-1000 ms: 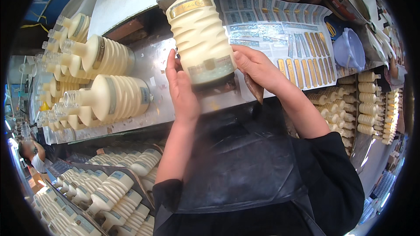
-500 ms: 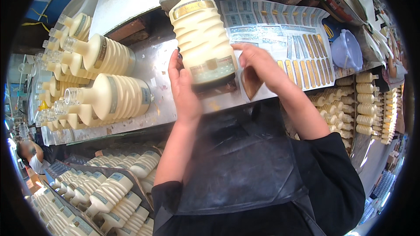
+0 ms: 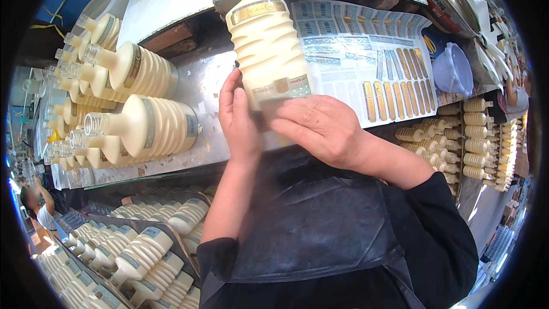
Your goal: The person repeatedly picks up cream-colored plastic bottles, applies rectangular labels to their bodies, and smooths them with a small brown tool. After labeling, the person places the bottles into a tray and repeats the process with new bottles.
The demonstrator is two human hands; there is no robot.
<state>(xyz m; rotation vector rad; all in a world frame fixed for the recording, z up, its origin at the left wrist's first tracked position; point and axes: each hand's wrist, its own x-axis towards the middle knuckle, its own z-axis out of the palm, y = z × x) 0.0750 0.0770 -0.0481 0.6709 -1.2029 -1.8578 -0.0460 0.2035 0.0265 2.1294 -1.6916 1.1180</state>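
A large cream bottle (image 3: 269, 43) with spiral ridges and a clear glass neck lies in front of me, neck pointing away, propped on a grey block (image 3: 227, 4). It carries a gold label (image 3: 258, 11) at the shoulder and a decorated label band (image 3: 291, 84) near its base. My left hand (image 3: 237, 126) holds the bottle's lower left side, fingers around its edge. With fingers together, my right hand (image 3: 326, 129) presses a flat brownish scraper (image 3: 270, 107) against the lower label. That hand and the scraper hide part of the base.
Sheets of gold and blue stickers (image 3: 394, 83) lie right of the bottle, near a lavender bucket (image 3: 453, 68). Several similar bottles (image 3: 157, 126) lie at the left of the metal table (image 3: 214, 131). More bottles fill racks at lower left (image 3: 143, 252) and right (image 3: 476, 143).
My right hand has swung left from beside the bottle, bringing the scraper onto the lower label. The left hand stays at the bottle's left side.
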